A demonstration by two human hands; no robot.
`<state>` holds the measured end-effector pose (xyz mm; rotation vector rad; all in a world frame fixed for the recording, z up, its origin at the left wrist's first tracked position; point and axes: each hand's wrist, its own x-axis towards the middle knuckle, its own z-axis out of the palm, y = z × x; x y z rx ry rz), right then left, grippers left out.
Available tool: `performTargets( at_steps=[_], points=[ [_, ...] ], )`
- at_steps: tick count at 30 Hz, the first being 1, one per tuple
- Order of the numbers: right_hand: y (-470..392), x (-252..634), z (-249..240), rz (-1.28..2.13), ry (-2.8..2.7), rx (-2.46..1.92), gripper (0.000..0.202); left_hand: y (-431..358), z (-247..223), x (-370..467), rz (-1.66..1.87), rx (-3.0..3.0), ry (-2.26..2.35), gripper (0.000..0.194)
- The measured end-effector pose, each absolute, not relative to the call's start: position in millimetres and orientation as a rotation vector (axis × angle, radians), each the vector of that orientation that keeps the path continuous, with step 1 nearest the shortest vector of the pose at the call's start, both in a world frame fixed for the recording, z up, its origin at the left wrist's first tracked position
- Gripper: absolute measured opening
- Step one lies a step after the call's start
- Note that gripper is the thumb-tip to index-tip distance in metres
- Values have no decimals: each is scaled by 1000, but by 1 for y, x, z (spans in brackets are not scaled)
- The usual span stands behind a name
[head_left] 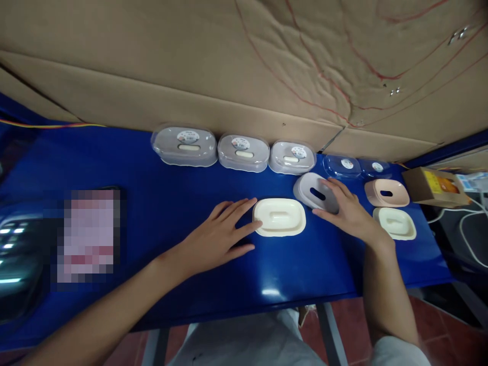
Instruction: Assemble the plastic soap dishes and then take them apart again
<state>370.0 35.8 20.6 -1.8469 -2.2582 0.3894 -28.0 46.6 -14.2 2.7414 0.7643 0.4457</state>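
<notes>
A cream oval tray [280, 217] with a raised middle lies on the blue table. My left hand [219, 234] is at its left edge, fingers spread, one fingertip touching or just over the rim. To the upper right, a grey oval cover [305, 192] with a dark slot is tilted, and my right hand [345, 208] grips its right side between thumb and fingers. Right of that hand are a pinkish cover [387, 192] with a slot and a second cream tray [396, 223], partly behind the wrist.
Three grey boxes under clear lids [186, 147] line the cardboard wall [152, 96]. Two clear lids [342, 166] lie right of them. A cardboard box [434, 188] and white cables are far right. A blurred pink item [91, 234] and dark glossy object [19, 259] are left.
</notes>
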Motion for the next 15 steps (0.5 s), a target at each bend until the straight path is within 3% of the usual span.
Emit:
performTargets(
  at_steps=[5,15],
  points=[
    [36,365,27,387,-2204,-1635,73,50,-17,-28,463,2780,757,35],
    [11,293,22,450,-2570,-1274,76,54,-23,-27,538,2618,876,83]
  ],
)
